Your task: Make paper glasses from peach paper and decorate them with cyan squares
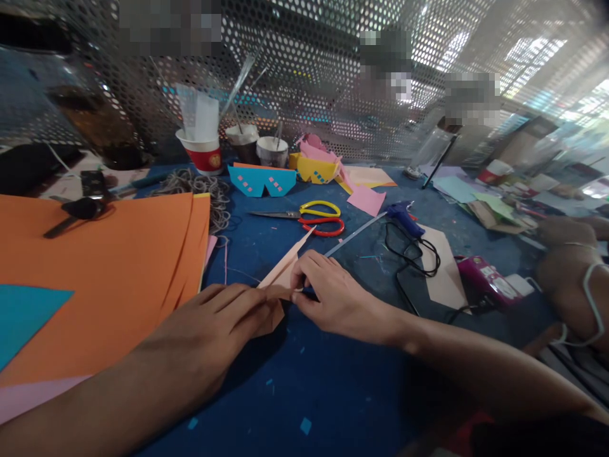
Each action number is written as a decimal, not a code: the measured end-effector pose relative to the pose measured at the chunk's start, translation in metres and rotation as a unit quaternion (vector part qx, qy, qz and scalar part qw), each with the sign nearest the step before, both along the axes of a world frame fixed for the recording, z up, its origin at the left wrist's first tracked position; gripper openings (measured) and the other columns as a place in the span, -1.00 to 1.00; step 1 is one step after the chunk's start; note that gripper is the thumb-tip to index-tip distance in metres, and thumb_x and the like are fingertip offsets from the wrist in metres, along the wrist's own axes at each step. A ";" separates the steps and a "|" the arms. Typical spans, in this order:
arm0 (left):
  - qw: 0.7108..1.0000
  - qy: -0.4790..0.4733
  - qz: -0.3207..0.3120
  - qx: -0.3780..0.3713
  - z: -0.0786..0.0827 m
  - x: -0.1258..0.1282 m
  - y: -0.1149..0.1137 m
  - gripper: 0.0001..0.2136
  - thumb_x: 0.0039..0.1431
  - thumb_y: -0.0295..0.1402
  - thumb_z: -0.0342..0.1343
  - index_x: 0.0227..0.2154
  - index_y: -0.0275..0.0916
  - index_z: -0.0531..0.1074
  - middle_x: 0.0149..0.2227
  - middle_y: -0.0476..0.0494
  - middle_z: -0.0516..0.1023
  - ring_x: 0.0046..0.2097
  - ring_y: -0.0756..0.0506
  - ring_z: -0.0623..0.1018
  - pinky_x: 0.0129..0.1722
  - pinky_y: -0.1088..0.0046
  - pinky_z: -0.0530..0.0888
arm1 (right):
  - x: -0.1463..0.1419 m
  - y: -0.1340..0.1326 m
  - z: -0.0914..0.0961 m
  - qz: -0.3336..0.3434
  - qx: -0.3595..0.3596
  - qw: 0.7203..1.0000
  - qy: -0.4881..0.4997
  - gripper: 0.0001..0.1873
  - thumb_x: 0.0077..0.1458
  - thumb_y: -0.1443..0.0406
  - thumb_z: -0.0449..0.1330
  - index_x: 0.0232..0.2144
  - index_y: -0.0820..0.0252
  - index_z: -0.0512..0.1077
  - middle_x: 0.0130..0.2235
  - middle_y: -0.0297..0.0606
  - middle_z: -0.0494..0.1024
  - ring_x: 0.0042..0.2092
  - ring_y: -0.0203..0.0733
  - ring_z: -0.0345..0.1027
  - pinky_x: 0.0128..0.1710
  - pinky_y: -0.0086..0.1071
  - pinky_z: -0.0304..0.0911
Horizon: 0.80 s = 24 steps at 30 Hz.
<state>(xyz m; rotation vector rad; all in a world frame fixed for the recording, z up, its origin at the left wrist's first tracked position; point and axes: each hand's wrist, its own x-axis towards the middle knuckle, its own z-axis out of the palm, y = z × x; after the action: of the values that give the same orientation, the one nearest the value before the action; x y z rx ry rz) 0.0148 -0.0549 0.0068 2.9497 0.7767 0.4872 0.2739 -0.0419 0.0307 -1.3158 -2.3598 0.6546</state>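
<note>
A folded sheet of peach paper (284, 271) rests on the blue table between my hands, its pointed end towards the scissors. My left hand (223, 324) lies over the near part of it, fingers closed on the paper. With thumb and fingertips, my right hand (328, 289) pinches the paper's right edge. Just beyond lie scissors (321, 219) with one yellow and one red handle loop. A blue glue gun (404, 219) with a long clear glue stick (356, 233) lies to the right of them. Part of the folded paper is hidden under my fingers.
Large orange sheets (118, 266) cover the left side, with keys (85, 206) on top. Blue paper glasses (261, 181), yellow paper glasses (314, 170) and a red-white cup (202, 152) stand behind. A black cord (397, 254) loops at right, near a pink power strip (490, 279) and another person's arm (566, 266).
</note>
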 end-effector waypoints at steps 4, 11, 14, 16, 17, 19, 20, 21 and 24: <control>1.000 -0.005 0.000 0.001 0.000 0.001 -0.002 -0.50 0.29 -0.65 -0.06 0.20 -0.20 0.47 0.17 -0.16 0.65 0.05 -0.19 0.60 -0.02 0.26 0.45 | 0.002 0.000 0.005 0.012 -0.014 1.000 -0.006 -0.81 0.25 0.49 0.20 -0.24 0.10 0.32 -0.13 -0.28 0.48 -0.09 -0.15 0.34 -0.03 -0.22 0.22; 0.999 -0.033 -0.005 0.004 -0.003 0.002 0.001 -0.51 0.28 -0.67 -0.10 0.15 -0.20 0.48 0.09 -0.18 0.65 -0.02 -0.18 0.60 -0.05 0.28 0.48 | 0.004 0.003 -0.003 0.008 -0.003 0.998 0.057 -0.79 0.21 0.53 0.18 -0.24 0.12 0.37 -0.16 -0.32 0.52 -0.14 -0.22 0.39 -0.07 -0.28 0.26; 0.999 -0.046 0.006 -0.005 -0.003 -0.001 0.003 -0.57 0.31 -0.62 -0.06 0.12 -0.18 0.50 0.02 -0.18 0.66 -0.05 -0.21 0.61 -0.03 0.25 0.52 | 0.005 -0.001 -0.001 -0.024 0.027 0.996 0.081 -0.83 0.20 0.49 0.19 -0.25 0.11 0.39 -0.18 -0.32 0.52 -0.18 -0.22 0.40 -0.14 -0.31 0.27; 0.998 -0.053 0.006 -0.026 -0.004 -0.002 0.004 -0.58 0.31 -0.61 -0.04 0.11 -0.17 0.51 0.00 -0.17 0.66 -0.06 -0.21 0.61 -0.04 0.25 0.54 | 0.004 -0.007 0.001 -0.013 0.063 0.996 0.058 -0.88 0.20 0.43 0.24 -0.28 0.11 0.41 -0.22 -0.32 0.52 -0.17 -0.19 0.40 -0.11 -0.28 0.26; 0.998 -0.057 0.004 -0.033 -0.005 -0.003 0.005 -0.57 0.30 -0.62 -0.03 0.12 -0.16 0.51 -0.01 -0.17 0.66 -0.06 -0.20 0.61 -0.04 0.25 0.54 | 0.003 -0.010 0.001 0.001 0.080 0.996 0.042 -0.90 0.22 0.39 0.26 -0.30 0.11 0.41 -0.24 -0.32 0.52 -0.17 -0.18 0.39 -0.10 -0.26 0.25; 0.997 -0.063 -0.011 -0.031 -0.006 -0.003 0.005 -0.55 0.29 -0.64 -0.03 0.14 -0.17 0.51 -0.02 -0.17 0.66 -0.08 -0.19 0.62 -0.07 0.27 0.55 | 0.000 -0.017 0.000 0.014 0.105 0.994 0.013 -0.87 0.28 0.28 0.31 -0.31 0.11 0.42 -0.24 -0.30 0.54 -0.17 -0.15 0.39 -0.10 -0.23 0.22; 0.997 -0.068 -0.016 -0.024 -0.007 -0.003 0.006 -0.55 0.28 -0.64 -0.03 0.14 -0.18 0.51 -0.03 -0.18 0.66 -0.09 -0.19 0.62 -0.08 0.26 0.55 | -0.002 -0.019 -0.001 0.013 0.112 0.994 0.000 -0.84 0.31 0.24 0.31 -0.31 0.12 0.42 -0.23 -0.29 0.55 -0.16 -0.13 0.38 -0.11 -0.22 0.22; 0.997 -0.072 -0.015 -0.017 -0.007 -0.003 0.006 -0.55 0.28 -0.65 -0.04 0.12 -0.19 0.51 -0.04 -0.18 0.66 -0.09 -0.19 0.62 -0.09 0.26 0.55 | -0.003 -0.021 -0.003 0.009 0.119 0.993 -0.012 -0.83 0.33 0.21 0.30 -0.30 0.12 0.43 -0.23 -0.27 0.56 -0.16 -0.12 0.38 -0.11 -0.21 0.21; 0.998 -0.064 -0.016 -0.023 -0.007 -0.002 0.006 -0.62 0.32 -0.61 -0.02 0.07 -0.20 0.53 -0.05 -0.19 0.66 -0.08 -0.21 0.62 -0.10 0.25 0.57 | -0.006 -0.023 -0.009 0.005 0.139 0.990 -0.035 -0.86 0.35 0.25 0.25 -0.29 0.14 0.45 -0.23 -0.25 0.57 -0.17 -0.10 0.38 -0.12 -0.19 0.18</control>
<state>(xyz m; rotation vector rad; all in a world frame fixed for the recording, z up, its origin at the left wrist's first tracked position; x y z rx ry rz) 0.0127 -0.0486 0.0000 2.8506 0.7157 0.6403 0.2683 -0.0651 0.0221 -1.2214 -2.4088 0.2713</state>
